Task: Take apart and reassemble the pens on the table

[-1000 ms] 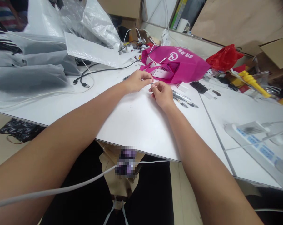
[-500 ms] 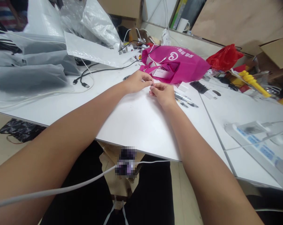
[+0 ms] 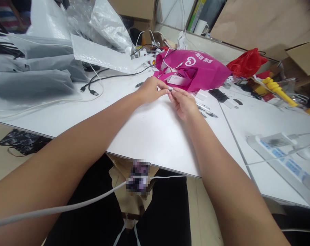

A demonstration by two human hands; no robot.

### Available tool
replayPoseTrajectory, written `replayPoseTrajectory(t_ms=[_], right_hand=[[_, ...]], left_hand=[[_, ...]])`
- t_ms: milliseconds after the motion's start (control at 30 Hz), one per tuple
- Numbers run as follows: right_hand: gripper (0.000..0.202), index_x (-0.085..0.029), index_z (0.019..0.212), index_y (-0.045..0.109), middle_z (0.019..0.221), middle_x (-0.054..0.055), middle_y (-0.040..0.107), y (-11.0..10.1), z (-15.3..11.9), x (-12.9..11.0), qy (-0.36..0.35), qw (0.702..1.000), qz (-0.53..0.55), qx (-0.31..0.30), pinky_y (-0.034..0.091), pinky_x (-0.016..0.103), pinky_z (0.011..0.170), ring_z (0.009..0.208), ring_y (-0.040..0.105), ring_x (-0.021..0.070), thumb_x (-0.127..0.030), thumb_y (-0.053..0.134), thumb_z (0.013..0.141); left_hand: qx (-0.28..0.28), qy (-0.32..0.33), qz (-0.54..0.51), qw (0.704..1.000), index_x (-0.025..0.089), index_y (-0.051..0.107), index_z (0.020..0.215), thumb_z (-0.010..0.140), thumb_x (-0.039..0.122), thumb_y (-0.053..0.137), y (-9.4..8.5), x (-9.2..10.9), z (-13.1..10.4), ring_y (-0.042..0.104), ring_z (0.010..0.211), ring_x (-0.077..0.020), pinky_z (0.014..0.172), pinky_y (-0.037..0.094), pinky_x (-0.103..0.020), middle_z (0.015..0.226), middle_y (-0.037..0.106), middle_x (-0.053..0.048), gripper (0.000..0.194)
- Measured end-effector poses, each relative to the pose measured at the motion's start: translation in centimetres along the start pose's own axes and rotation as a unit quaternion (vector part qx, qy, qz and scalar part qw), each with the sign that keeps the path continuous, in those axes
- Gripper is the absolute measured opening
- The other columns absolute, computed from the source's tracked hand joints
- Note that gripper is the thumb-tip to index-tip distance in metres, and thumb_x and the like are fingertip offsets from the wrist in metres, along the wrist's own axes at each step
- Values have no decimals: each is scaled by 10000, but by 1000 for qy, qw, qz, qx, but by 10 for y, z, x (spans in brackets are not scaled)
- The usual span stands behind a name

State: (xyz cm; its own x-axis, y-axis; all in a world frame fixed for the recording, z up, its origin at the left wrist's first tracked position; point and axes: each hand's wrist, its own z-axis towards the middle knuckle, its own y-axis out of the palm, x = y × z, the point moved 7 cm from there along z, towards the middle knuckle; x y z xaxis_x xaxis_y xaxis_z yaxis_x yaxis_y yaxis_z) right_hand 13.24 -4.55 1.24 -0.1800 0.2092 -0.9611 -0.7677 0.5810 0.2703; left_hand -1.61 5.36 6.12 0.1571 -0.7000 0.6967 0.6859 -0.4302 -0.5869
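My left hand (image 3: 152, 90) and my right hand (image 3: 183, 102) meet fingertip to fingertip above the white table (image 3: 150, 131). Between them shows a small dark piece (image 3: 170, 90), too small to name, pinched by both hands. Beside my right hand lie several pens (image 3: 207, 111), partly hidden by it. A dark, slim object (image 3: 139, 84) rests just behind my left wrist. Directly beyond the fingers sits a magenta bag (image 3: 208, 73) with a white box (image 3: 179, 80) in its opening.
Grey plastic packages (image 3: 34, 85) cover the left side, near a black USB cable (image 3: 93, 92). On the right are a power strip (image 3: 283, 153), a red plastic bag (image 3: 247, 63) and a yellow tool-like object (image 3: 280, 91). A white cable (image 3: 93, 201) crosses before my lap.
My right hand has turned and shifted slightly right, with its fingers straighter. The small dark piece now shows between the fingertips. My left hand stays almost in place.
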Motion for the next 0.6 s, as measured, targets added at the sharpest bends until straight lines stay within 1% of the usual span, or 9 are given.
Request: replayPoseTrajectory(t_ms=[67,133,233,333,400,433,500,533,600], right_hand=[[160,-245,1017,749,1037,16,858,-2,1,1,-4,1000,-20,11,748,318,1051,1065,885,173,-184,888,968],[195,-253,1063,759,1031,11,859,-5,2,2,-12,999,-41,24,756,331,997,1039,879,183,-249,921,955],[227,-252,1070,760,1000,7,847,-9,4,0,-35,996,-70,32,753,341,940,969,858,179,-289,940,937],[226,-252,1073,752,1034,9,840,-12,5,-3,-49,994,-88,37,735,314,861,951,850,167,-338,925,956],[236,-254,1080,749,1058,5,836,-15,5,-6,-51,994,-84,49,717,280,813,953,852,159,-371,919,967],[242,-254,1080,745,1059,2,832,-17,4,-8,-51,994,-77,59,711,266,793,946,852,155,-381,920,969],[257,-255,1075,733,1047,-5,823,-18,3,-9,-50,994,-59,76,705,247,768,922,851,147,-386,927,968],[269,-257,1074,726,1042,-8,820,-18,3,-10,-53,994,-50,80,707,244,767,913,850,144,-387,934,964],[310,-264,1084,716,1033,-12,814,-14,3,-10,-65,995,-38,70,722,253,795,918,853,146,-408,956,950]], left_hand=[[-5,6,1,1000,216,921,1047,980,347,821,4,4,-2,780,1033,-240,985,589,-376,1059,903,-72,178],[-21,16,-1,1000,206,907,988,993,336,798,11,7,-3,764,981,-230,953,577,-372,996,886,-66,169],[-42,32,-18,998,192,880,954,1008,323,758,20,11,-4,723,922,-212,899,552,-361,967,871,-64,187],[-46,25,-64,997,191,831,970,1010,356,772,24,10,-3,665,855,-182,803,513,-324,933,833,-52,180],[-40,-9,-131,991,209,783,1067,1041,407,772,21,9,-3,617,770,-151,726,469,-295,908,788,-34,200],[-35,-38,-173,984,227,751,1132,1070,452,753,20,8,-3,585,714,-134,684,437,-284,901,765,-24,234],[-30,-109,-255,960,263,682,1222,1128,586,673,17,6,-5,501,601,-108,607,351,-268,876,722,-7,336],[-33,-141,-288,947,269,662,1222,1144,665,616,17,6,-6,454,556,-100,578,304,-264,850,698,-2,407],[-56,-186,-335,922,250,654,1149,1146,797,500,19,9,-9,370,499,-91,538,228,-263,772,631,3,569]])
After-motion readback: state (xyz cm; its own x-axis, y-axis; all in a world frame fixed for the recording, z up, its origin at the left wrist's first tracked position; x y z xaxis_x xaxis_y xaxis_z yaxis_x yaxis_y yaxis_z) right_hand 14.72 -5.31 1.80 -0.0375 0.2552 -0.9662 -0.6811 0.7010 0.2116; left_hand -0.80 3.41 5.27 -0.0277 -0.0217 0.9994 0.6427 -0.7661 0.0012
